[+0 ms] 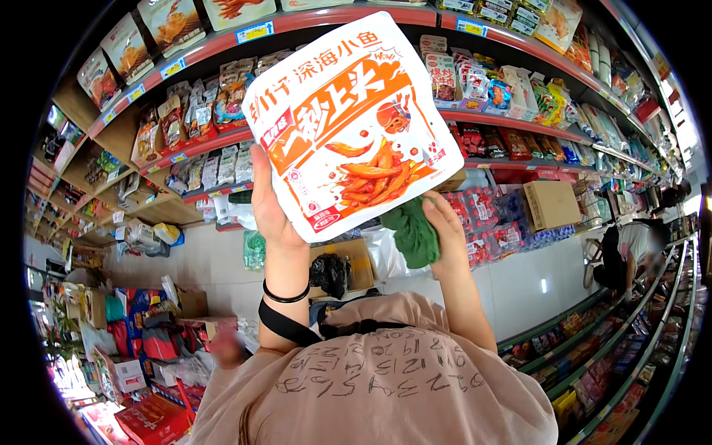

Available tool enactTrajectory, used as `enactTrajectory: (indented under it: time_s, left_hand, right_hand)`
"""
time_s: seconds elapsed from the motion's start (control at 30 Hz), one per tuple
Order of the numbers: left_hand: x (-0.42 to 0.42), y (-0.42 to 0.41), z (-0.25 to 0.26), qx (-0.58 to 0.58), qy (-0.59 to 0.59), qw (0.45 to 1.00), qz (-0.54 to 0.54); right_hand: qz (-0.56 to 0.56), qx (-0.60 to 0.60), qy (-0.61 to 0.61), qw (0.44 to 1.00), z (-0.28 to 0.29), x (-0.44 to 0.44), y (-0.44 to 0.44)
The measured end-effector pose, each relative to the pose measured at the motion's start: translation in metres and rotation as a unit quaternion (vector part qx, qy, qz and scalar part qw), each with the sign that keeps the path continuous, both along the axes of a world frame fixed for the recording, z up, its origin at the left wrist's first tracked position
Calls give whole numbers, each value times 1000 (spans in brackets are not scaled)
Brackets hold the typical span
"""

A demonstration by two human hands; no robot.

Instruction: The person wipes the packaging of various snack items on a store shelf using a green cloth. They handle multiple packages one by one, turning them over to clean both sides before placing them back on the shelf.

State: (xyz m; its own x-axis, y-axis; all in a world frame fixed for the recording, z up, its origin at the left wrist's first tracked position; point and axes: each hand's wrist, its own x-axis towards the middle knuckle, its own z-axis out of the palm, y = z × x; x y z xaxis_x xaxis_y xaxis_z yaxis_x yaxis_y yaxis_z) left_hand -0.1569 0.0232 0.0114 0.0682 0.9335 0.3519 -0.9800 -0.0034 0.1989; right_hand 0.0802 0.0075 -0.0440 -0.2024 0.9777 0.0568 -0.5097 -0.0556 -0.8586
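A large white and orange snack package (356,125), printed with writing and a picture of red-orange food, is held up tilted before the shelves. My left hand (273,203) grips it along its lower left edge, fingers hidden behind it. In my right hand (449,236) is a bunched green cloth (414,236), just beneath the package's lower right edge. Whether the cloth or the right fingertips touch the package's back, I cannot tell.
Store shelves (345,22) with packaged snacks curve ahead. Below stand a cardboard box with a black plastic bag (330,275), shrink-wrapped red-capped bottles (478,208) and another carton (550,206). Lower shelving (589,356) runs along the right, where a person (631,250) bends over.
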Motion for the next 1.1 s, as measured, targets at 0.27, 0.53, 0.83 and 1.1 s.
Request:
enactTrajectory:
  time_s: [0.27,0.53,0.83,1.1]
  left_hand:
    - [23,8,-1,-8,94,995,-28]
    - [57,5,-17,-143,305,919,206]
    - [28,14,-76,-146,-54,986,-61]
    - [62,11,-60,-14,39,999,-25]
  right_hand:
    - [-77,19,117,990,35,-19,6]
    - [-322,337,-389,795,47,-20,10]
    - [-140,440,-428,777,59,-16,9]
    - [-261,402,-457,749,36,-70,38]
